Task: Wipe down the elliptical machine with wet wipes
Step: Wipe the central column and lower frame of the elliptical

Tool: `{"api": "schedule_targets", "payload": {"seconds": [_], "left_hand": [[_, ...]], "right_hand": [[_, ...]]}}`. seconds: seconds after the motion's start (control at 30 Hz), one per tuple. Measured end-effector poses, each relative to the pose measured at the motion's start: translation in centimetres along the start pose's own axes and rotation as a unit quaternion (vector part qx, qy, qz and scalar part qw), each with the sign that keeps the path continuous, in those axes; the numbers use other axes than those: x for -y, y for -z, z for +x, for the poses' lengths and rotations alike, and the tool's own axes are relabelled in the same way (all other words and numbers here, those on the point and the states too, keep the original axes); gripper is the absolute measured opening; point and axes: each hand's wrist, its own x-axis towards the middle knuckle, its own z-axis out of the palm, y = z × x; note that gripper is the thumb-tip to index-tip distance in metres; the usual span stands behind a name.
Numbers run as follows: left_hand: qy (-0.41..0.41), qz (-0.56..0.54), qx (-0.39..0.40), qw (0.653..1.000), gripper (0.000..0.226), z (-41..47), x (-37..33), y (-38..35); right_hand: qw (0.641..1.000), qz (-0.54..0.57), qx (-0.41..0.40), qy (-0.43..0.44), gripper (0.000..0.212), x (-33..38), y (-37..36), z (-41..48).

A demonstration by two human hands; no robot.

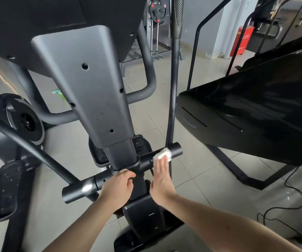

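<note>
I look down the grey central column [92, 91] of the elliptical machine to its black horizontal crossbar [81, 188]. My left hand [118, 188] grips the crossbar just left of the column base, fingers curled over the top. My right hand [162, 179] is stretched out flat, its straight fingers pressing a crumpled white wet wipe [163, 154] against the right end of the crossbar [175, 149], beside the upright black arm pole [173, 91].
A black pedal [6, 186] and the flywheel cover [25, 119] lie at left. A neighbouring glossy black machine [252, 110] crowds the right side, with a black cable [292, 200] snaking over the tiled floor. A red cabinet [242, 40] and weight rack stand behind.
</note>
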Motion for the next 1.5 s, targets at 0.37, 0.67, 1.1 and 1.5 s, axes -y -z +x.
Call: {"api": "schedule_targets", "payload": {"seconds": [0.37, 0.67, 1.1, 1.5], "left_hand": [[0.013, -0.011, -0.003, 1.0, 0.033, -0.2, -0.1, -0.1], [0.026, -0.025, -0.002, 0.999, 0.031, -0.4, 0.1, -0.2], [0.087, -0.103, -0.002, 0.991, 0.028, -0.4, 0.6, 0.1], [0.157, -0.191, -0.022, 0.969, 0.029, -0.8, 0.6, 0.6]], "right_hand": [[0.998, 0.003, 0.031, -0.058, 0.089, 2.3, 0.8, -0.6], [0.994, -0.031, -0.023, -0.106, 0.09, -1.2, 4.6, 5.0], [0.98, -0.15, -0.042, 0.122, 0.054, -4.2, 5.3, 6.2], [0.99, 0.125, -0.008, 0.059, 0.039, 0.5, 2.1, 4.6]]}}
